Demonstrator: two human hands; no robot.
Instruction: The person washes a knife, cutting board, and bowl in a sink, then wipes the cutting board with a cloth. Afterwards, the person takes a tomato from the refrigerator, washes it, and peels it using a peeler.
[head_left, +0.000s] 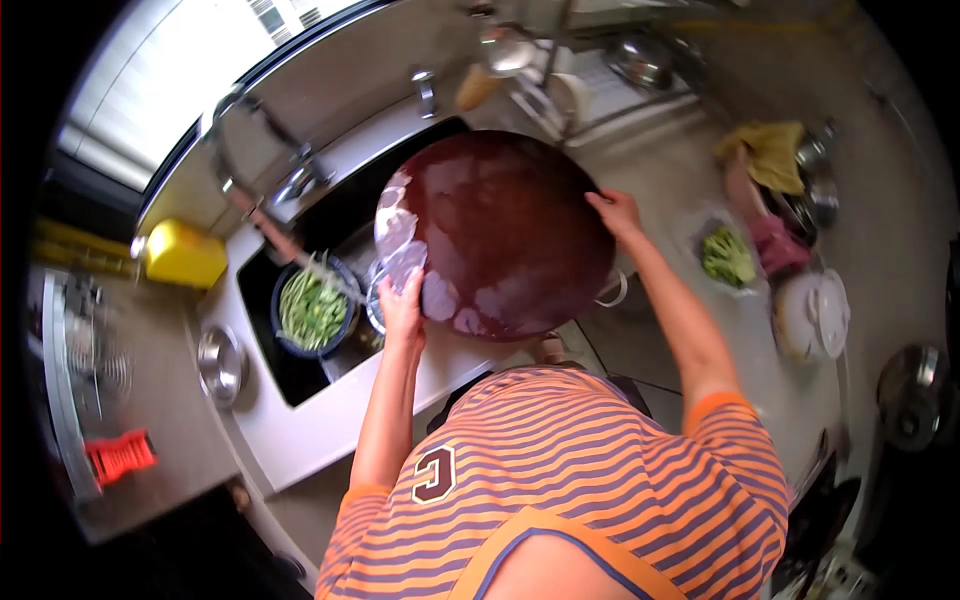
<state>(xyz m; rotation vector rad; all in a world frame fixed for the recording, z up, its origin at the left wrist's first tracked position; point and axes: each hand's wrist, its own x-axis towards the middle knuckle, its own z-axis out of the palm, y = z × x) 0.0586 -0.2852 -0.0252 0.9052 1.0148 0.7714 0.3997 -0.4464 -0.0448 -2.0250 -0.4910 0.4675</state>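
A large round dark-red chopping board (510, 230), shiny and wet-looking, is held up over the right part of the sink (290, 385) and the counter edge. My left hand (402, 312) is closed on its lower left rim, where pale, glassy patches show. On the upper right rim, my right hand (617, 215) grips with the thumb on top. A pale ring-shaped handle (617, 290) sticks out by the board's lower right edge. Left of the board, a bowl of green vegetables (314, 310) sits in the sink, near the faucet (262, 215).
A yellow bottle (184, 254) and a steel bowl (221, 366) stand left of the sink. On the right counter are broccoli (727, 256) in plastic, a white lidded pot (812, 313) and a yellow cloth (765, 155). A dish rack (600, 100) stands behind the board.
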